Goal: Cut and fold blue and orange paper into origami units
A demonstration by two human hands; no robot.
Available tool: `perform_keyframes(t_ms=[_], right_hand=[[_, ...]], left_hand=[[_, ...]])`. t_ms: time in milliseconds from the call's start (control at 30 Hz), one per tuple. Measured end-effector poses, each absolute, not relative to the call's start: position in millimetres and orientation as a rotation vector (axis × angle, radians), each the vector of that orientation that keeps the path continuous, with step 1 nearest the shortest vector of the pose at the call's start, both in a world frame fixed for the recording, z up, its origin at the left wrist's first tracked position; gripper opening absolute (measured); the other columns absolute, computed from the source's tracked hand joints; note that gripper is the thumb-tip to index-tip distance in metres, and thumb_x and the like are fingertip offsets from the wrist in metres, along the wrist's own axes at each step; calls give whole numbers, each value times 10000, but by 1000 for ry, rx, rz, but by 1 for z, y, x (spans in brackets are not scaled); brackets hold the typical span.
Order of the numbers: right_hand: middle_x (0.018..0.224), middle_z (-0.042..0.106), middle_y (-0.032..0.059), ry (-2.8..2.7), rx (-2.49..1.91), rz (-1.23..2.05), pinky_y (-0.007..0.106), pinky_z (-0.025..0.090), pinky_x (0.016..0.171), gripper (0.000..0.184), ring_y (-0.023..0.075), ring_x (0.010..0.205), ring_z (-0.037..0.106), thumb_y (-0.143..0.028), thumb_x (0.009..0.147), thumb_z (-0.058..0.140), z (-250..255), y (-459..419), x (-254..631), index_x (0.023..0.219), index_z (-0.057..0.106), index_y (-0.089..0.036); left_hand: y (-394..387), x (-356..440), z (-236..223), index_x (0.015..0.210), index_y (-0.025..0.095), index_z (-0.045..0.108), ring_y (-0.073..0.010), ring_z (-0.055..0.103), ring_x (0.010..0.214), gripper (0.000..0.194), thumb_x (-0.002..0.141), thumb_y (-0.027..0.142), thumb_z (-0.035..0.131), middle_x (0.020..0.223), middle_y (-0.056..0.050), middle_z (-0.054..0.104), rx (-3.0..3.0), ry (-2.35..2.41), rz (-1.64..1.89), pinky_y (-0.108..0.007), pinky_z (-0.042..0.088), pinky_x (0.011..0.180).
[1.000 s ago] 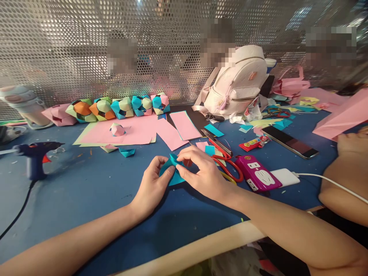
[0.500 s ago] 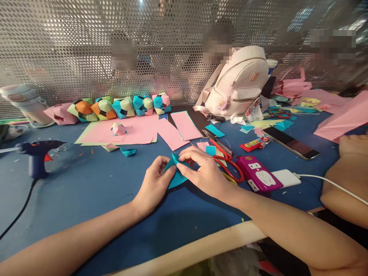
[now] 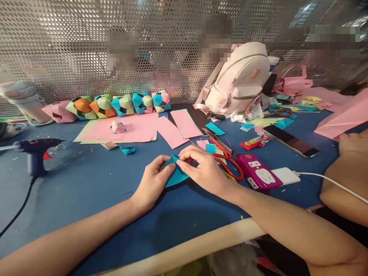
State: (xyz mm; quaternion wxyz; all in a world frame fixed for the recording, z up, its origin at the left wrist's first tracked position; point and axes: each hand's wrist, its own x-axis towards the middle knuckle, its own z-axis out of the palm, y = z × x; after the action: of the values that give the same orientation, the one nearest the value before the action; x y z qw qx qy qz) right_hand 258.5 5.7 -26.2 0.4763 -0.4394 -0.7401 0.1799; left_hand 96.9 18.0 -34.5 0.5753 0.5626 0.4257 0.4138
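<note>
A piece of folded blue paper (image 3: pixel 176 177) is held between both hands just above the blue tabletop. My left hand (image 3: pixel 153 178) pinches its left side, thumb on top. My right hand (image 3: pixel 202 168) is closed on the upper right edge, thumb and forefinger together near a small peak in the paper. Part of the sheet is hidden behind the fingers. Beyond the hands lie a small folded blue piece (image 3: pixel 127 150) and a folded pink piece (image 3: pixel 109 145). A small pink-and-white paper ball (image 3: pixel 117 127) sits on pink sheets (image 3: pixel 140 128).
Red-handled scissors (image 3: pixel 230 163), a purple power strip (image 3: pixel 258 172) and a phone (image 3: pixel 290 141) lie right. At left stands a glue gun (image 3: pixel 37 157). Several paper balls (image 3: pixel 103 106) line the back beside a backpack (image 3: pixel 241 82). Another person's arm (image 3: pixel 345 176) rests at the right edge.
The raised folds of the blue paper now lie flatter between my fingers. Both hands stay in nearly the same place, and the view has shifted slightly.
</note>
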Motion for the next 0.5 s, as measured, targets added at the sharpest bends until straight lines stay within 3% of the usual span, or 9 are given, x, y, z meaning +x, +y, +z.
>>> perform_keyframes(t_ms=[200, 300, 500], right_hand=[[788, 577, 21, -1802, -1065, 453, 269, 450, 679, 102, 132, 740, 544, -174, 852, 555, -26, 6, 259, 753, 532, -189], [821, 606, 23, -1731, -1112, 584, 265, 464, 660, 49, 126, 720, 557, -231, 834, 575, -22, 4, 259, 849, 565, -185], [882, 628, 33, -1651, -1201, 809, 273, 495, 663, 244, 130, 729, 567, -274, 760, 621, -19, 3, 258, 977, 569, -175]], left_hand=[[19, 97, -37, 840, 165, 611, -98, 450, 645, 226, 800, 385, 644, 718, 36, 553, 1314, 993, 975, -221, 375, 592], [20, 96, -39, 855, 167, 618, -101, 473, 659, 229, 804, 388, 647, 746, 27, 580, 1266, 972, 979, -224, 387, 605], [23, 95, -41, 836, 171, 623, -90, 479, 646, 194, 795, 356, 667, 742, 32, 586, 1205, 943, 1014, -213, 390, 601]])
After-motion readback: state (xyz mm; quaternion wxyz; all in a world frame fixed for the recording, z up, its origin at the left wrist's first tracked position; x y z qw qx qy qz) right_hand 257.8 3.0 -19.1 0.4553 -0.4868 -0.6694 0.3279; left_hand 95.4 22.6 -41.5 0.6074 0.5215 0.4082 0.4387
